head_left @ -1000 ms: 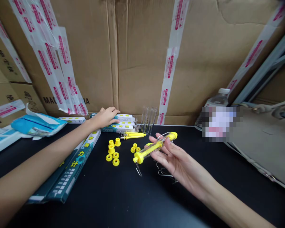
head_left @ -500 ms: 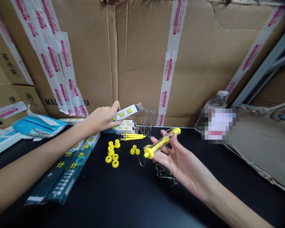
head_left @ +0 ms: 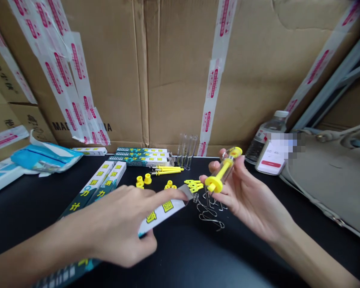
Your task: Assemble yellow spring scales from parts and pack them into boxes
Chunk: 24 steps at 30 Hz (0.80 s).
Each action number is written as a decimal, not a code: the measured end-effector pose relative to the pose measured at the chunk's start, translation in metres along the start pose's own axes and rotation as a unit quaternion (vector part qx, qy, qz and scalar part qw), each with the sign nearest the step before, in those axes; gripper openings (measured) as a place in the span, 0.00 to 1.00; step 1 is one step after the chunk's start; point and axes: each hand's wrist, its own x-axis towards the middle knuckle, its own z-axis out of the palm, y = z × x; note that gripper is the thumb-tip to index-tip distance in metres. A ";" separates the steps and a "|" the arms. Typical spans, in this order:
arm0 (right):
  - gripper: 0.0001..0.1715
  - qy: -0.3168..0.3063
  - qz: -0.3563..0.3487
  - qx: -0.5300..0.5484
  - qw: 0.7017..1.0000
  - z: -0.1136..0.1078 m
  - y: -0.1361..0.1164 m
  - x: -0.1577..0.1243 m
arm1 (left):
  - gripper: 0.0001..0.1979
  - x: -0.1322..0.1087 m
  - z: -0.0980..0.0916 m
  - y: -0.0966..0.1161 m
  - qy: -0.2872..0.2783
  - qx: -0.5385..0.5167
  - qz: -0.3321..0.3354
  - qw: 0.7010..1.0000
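Note:
My left hand (head_left: 120,224) grips a slim white and teal cardboard box (head_left: 165,212), its index finger on the raised flap at the box's end. In my right hand (head_left: 249,196), a yellow spring scale (head_left: 223,170) with a clear tube is held tilted, its hook end pointing down and left toward the box. The scale and box are apart. Beneath the scale lie bent wire hooks (head_left: 211,218) and flat yellow pieces (head_left: 193,185). Yellow caps (head_left: 140,181) and smaller yellow pieces (head_left: 169,185) are partly hidden behind the left hand and box.
Clear tubes (head_left: 186,152) stand by a stack of similar boxes (head_left: 144,156), with yellow rods (head_left: 169,171) in front. Two more boxes (head_left: 108,176) lie left. A bottle (head_left: 255,146), phone (head_left: 270,158) and bag (head_left: 333,180) are right; blue wipes pack (head_left: 48,158) far left.
My left hand has brought the box from the back stack toward me, and its index finger has moved to the flap. My right hand has raised the spring scale slightly and moved it right.

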 end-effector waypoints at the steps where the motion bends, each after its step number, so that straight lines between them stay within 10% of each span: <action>1: 0.23 -0.002 0.002 0.001 1.000 0.000 0.000 0.000 | 0.42 -0.001 0.001 0.006 -0.016 -0.011 0.000 1.000; 9: 0.20 0.022 0.006 0.000 1.000 0.001 0.011 0.001 | 0.39 -0.003 0.026 0.036 -0.071 -0.056 -0.111 0.990; 24: 0.18 0.039 0.012 -0.055 0.998 -0.001 0.024 0.002 | 0.38 -0.012 0.054 0.027 0.064 -0.099 -0.135 0.984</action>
